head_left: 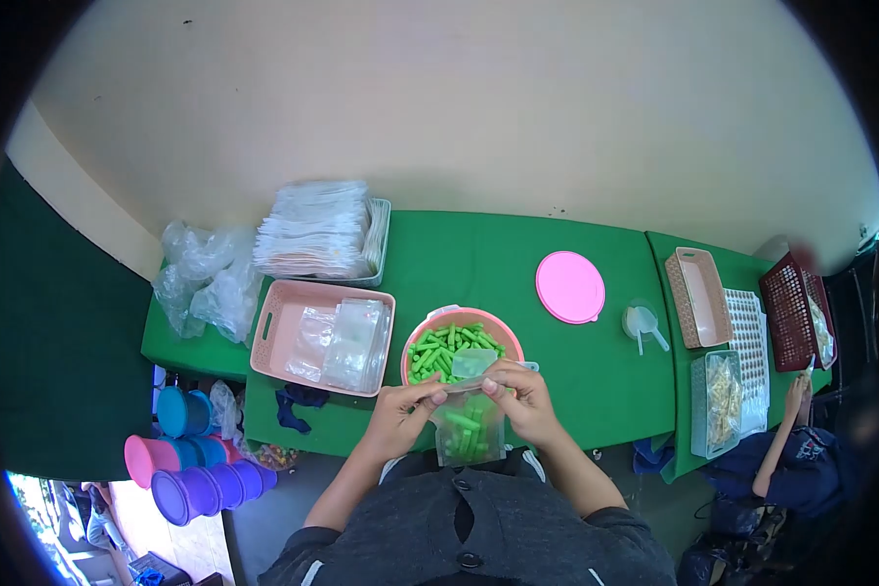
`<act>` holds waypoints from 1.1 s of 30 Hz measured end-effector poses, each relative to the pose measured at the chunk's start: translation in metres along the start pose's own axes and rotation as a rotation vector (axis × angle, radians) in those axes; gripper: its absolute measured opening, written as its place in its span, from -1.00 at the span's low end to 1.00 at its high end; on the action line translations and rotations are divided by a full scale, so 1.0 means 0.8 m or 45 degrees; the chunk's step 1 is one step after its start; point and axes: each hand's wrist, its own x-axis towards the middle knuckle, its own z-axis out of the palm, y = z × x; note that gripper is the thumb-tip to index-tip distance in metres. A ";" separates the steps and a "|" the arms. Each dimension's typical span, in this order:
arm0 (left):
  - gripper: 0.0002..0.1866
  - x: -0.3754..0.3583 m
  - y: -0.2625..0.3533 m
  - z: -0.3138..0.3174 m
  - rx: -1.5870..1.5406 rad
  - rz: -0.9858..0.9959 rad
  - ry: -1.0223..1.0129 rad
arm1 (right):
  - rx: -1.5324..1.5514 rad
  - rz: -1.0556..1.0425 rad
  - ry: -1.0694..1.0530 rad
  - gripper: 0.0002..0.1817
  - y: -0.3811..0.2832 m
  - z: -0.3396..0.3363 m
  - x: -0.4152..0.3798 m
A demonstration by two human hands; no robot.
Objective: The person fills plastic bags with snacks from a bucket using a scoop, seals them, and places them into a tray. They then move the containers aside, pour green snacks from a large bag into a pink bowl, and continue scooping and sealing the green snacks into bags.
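My left hand [407, 415] and my right hand [522, 402] each pinch one side of the top edge of a clear plastic bag [470, 435]. The bag hangs upright in front of my body with several green sticks inside. Just beyond my fingers stands a pink bowl [513, 342] with many short green sticks [444, 347] in it. A translucent scoop [473, 362] rests on the sticks, partly hidden behind my right hand.
Left of the bowl, a pink basket [275, 337] holds flat clear bags, with stacked white packets [312, 230] behind it. A pink lid [569, 287] and a white cup [641, 320] lie to the right. Another person [786, 459] works at the far right table, near a maroon basket [786, 303].
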 end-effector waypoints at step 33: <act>-0.57 -0.050 -0.275 -0.124 0.980 -0.470 0.294 | 1.018 -0.414 2.341 -0.60 0.222 -0.650 -0.170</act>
